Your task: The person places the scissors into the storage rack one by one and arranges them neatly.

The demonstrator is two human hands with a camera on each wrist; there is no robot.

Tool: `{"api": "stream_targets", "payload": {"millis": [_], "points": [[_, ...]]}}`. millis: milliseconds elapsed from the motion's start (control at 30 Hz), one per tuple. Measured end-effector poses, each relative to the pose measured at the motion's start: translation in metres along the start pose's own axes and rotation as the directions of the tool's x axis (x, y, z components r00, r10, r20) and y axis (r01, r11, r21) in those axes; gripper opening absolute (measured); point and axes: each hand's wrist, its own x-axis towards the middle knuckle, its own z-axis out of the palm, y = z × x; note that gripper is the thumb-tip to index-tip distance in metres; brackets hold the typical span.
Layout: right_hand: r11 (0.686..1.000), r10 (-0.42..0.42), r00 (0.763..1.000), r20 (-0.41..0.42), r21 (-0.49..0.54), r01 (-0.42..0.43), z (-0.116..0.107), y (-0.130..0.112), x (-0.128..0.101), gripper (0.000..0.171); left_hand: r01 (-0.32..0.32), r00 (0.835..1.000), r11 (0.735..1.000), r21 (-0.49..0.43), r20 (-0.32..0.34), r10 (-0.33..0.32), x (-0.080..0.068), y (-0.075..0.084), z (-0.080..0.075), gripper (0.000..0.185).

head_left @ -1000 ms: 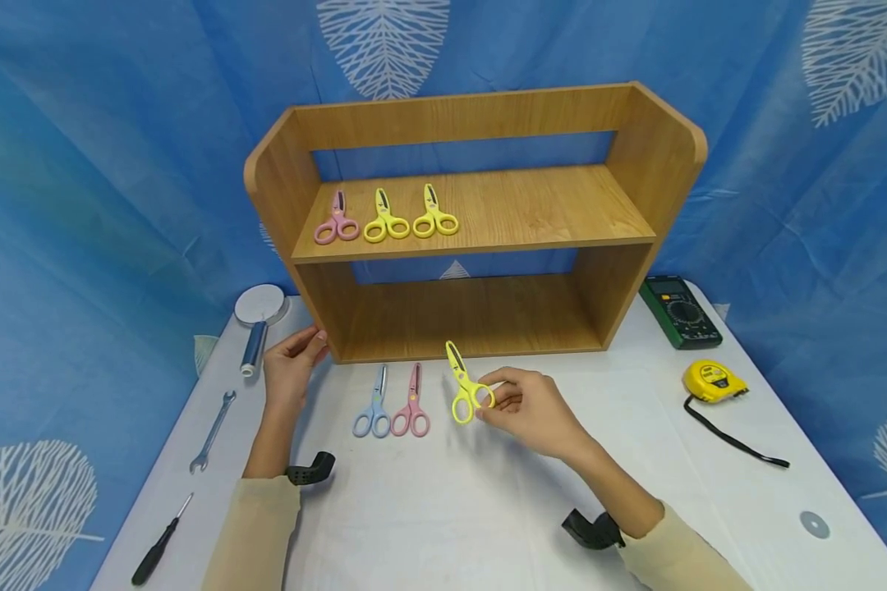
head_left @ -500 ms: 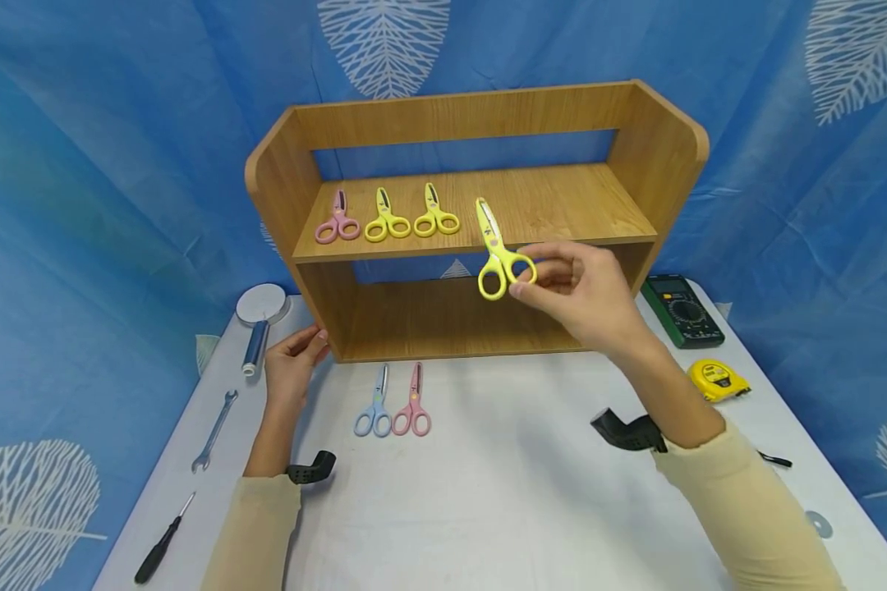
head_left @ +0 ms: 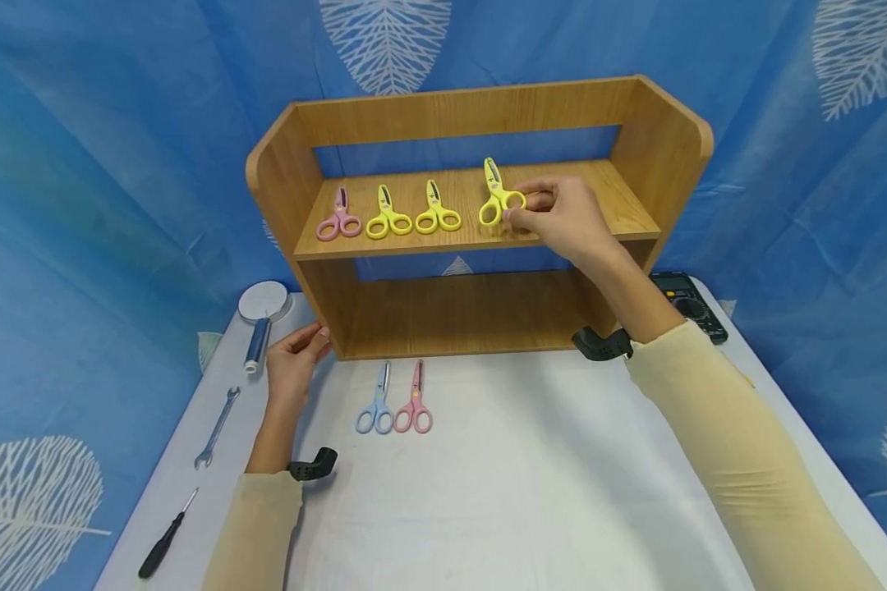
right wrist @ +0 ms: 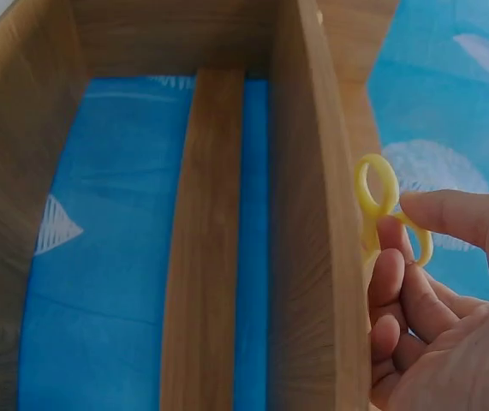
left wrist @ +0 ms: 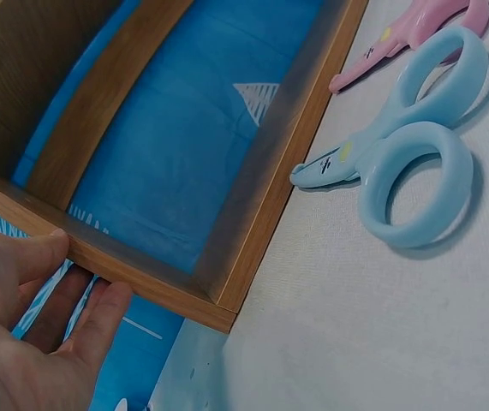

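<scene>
My right hand [head_left: 567, 215] pinches one handle loop of a pair of yellow scissors [head_left: 494, 194], blades pointing up and back, close over the upper board of a wooden shelf [head_left: 480, 256]. In the right wrist view, the yellow loops [right wrist: 378, 184] show between thumb and fingers beside the board's front edge; the blades are mostly hidden. To their left on that board lie two more yellow scissors [head_left: 388, 215] and pink scissors [head_left: 339, 217]. My left hand [head_left: 291, 361] grips the shelf's left side panel low down, thumb and fingertips at its edge in the left wrist view [left wrist: 43, 317].
Blue scissors [head_left: 374, 404] and pink scissors [head_left: 414, 402] lie on the white table before the shelf. A lint roller [head_left: 259, 341], wrench [head_left: 218, 427] and screwdriver [head_left: 166, 538] lie along the left. A multimeter [head_left: 691, 304] stands partly hidden behind the right sleeve.
My right hand has lifted the yellow scissors from in front of the shelf up and back to its upper board. The left hand has stayed at the side panel.
</scene>
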Motion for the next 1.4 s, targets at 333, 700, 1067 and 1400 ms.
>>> {"api": "stream_targets", "payload": {"millis": [333,700,1067,1400], "points": [[0.99,-0.037,0.996,0.08,-0.132,0.047,0.009,0.007,0.017,0.044,-0.014,1.0,1.0,-0.017,0.015,0.014,-0.001,0.001,0.0,0.042],[0.984,-0.055,0.992,0.111,-0.162,0.073,0.009,0.006,0.018,0.044,-0.053,0.999,0.996,-0.072,0.006,0.054,0.002,-0.001,0.002,0.037],[0.985,-0.137,0.987,-0.08,-0.117,0.128,-0.004,0.011,-0.02,0.049,-0.028,0.999,0.999,-0.047,0.019,0.029,0.001,0.004,0.001,0.038],[0.984,-0.176,0.983,0.051,-0.024,0.178,0.024,0.049,-0.084,0.042,0.0,1.0,0.999,-0.044,0.009,0.0,-0.004,0.007,0.001,0.037]]}}
